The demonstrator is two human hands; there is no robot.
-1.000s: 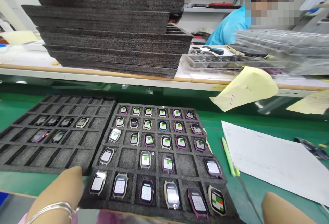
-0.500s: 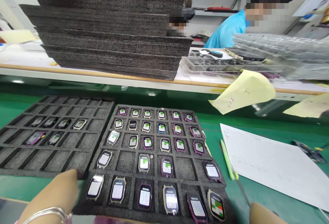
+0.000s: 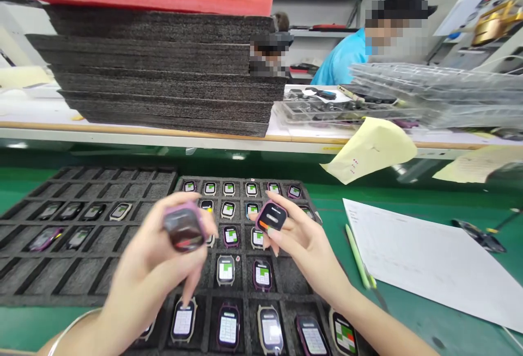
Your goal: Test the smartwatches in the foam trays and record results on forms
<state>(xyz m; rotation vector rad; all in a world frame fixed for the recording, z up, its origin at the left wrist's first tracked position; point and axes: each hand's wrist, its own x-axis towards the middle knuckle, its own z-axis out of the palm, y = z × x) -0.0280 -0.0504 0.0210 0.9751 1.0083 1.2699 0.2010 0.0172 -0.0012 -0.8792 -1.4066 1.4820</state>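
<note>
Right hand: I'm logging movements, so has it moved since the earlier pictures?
Yes: against the pen, the right hand has moved left and forward, from the pen's near right to above the right tray.

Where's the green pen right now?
In the head view, the green pen lies right of centre on the green table, beside the white paper's left edge, right of the right-hand foam tray.
</note>
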